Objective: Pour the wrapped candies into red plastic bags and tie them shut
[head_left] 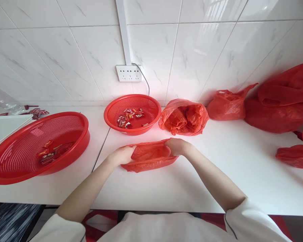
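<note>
A red plastic bag (148, 164) lies on the white table in front of me, its mouth spread wide towards me. Into its left end reaches my left hand (124, 155), and my right hand (177, 147) is in the right end. Both touch the bag from inside, apart from each other. The fingers of each are hidden by the red plastic, so their grip does not show. Just behind the bag stands a red basket (108, 117) with several small wrapped sweets (130, 116) at its bottom.
A larger red basket (78, 121) with wrapped sweets (49, 156) stands at the left. Right of the middle basket sits a crumpled open red bag (199, 117). More red bags (226, 107) line the wall at the right. A power socket (129, 73) with a cable is on the tiled wall.
</note>
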Available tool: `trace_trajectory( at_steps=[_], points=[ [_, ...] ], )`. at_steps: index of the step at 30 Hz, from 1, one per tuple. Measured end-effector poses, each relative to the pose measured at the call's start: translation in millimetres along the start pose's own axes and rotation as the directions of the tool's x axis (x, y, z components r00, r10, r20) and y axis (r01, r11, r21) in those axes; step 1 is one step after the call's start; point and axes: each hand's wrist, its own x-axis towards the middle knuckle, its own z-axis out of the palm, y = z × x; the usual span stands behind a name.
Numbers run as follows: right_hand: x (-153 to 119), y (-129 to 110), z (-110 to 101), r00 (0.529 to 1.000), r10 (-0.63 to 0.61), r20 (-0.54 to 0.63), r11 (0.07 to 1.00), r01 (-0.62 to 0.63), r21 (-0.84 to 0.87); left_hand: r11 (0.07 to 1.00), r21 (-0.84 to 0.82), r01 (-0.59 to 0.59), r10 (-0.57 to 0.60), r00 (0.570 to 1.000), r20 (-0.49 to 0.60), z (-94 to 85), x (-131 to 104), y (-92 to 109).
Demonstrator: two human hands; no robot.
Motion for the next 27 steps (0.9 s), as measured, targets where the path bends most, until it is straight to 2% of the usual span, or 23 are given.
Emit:
trace_trajectory(
  at_steps=[1,3,5,7,10,13,16,18,19,20,22,24,25,27],
  points=[
    [-2.9,-1.1,-2.0,0.999,-0.024,-0.035,1.000,0.024,0.018,0.999,0.043,-0.025,0.025,1.000,-0.004,-0.2,-1.1,1.4],
    [-8.5,-5.4,-6.6,0.978,-0.105,-0.181,0.989,0.121,0.080,0.986,0.135,-0.101,0.104,0.994,-0.016,-0.4,-4.4,8.2],
    [-10.2,-10.8,-6.9,0.913,-0.207,-0.352,0.954,0.268,0.135,0.976,0.159,-0.151,0.165,0.983,-0.079,1.0,-7.6,16.1],
    [-6.2,-14.5,1.1,0.858,-0.298,-0.419,0.908,0.390,0.153,0.967,0.165,-0.195,0.217,0.968,-0.123,5.1,-8.7,18.8],
    [7.5,-12.8,26.0,0.882,-0.373,-0.286,0.898,0.421,0.129,0.961,0.141,-0.240,0.258,0.958,-0.127,16.2,-5.6,7.6],
    [20.5,-4.1,50.9,0.927,-0.338,-0.164,0.929,0.356,0.100,0.979,0.037,-0.201,0.203,0.978,-0.054,28.3,-0.7,-13.3],
    [24.8,4.7,59.9,0.938,-0.315,-0.142,0.934,0.333,0.131,0.977,-0.144,-0.158,0.157,0.987,-0.022,32.4,2.1,-27.5],
    [22.8,7.4,54.3,0.933,-0.307,-0.189,0.926,0.339,0.168,0.919,-0.375,-0.120,0.092,0.991,-0.094,27.7,4.8,-30.4],
    [20.8,7.5,48.3,0.926,-0.292,-0.241,0.922,0.339,0.187,0.846,-0.526,-0.087,0.018,0.991,-0.135,23.0,7.4,-30.7],
    [18.4,6.6,40.5,0.912,-0.268,-0.311,0.918,0.340,0.205,0.729,-0.683,-0.050,-0.073,0.986,-0.150,17.3,11.1,-30.6],
    [12.6,1.9,21.2,0.856,-0.211,-0.473,0.906,0.353,0.235,0.400,-0.916,0.031,-0.213,0.975,-0.060,4.0,21.8,-30.6],
    [6.1,-6.2,0.6,0.784,-0.166,-0.598,0.892,0.378,0.248,0.110,-0.990,0.084,-0.219,0.974,0.058,-7.6,34.8,-31.4],
    [2.7,-10.9,-8.8,0.758,-0.157,-0.634,0.884,0.394,0.252,0.018,-0.997,0.075,-0.209,0.975,0.070,-11.4,41.1,-31.9],
    [-3.9,-20.4,-23.6,0.733,-0.163,-0.661,0.866,0.427,0.260,-0.084,-0.996,0.006,-0.218,0.976,0.025,-13.3,51.1,-32.5]
  ],
)
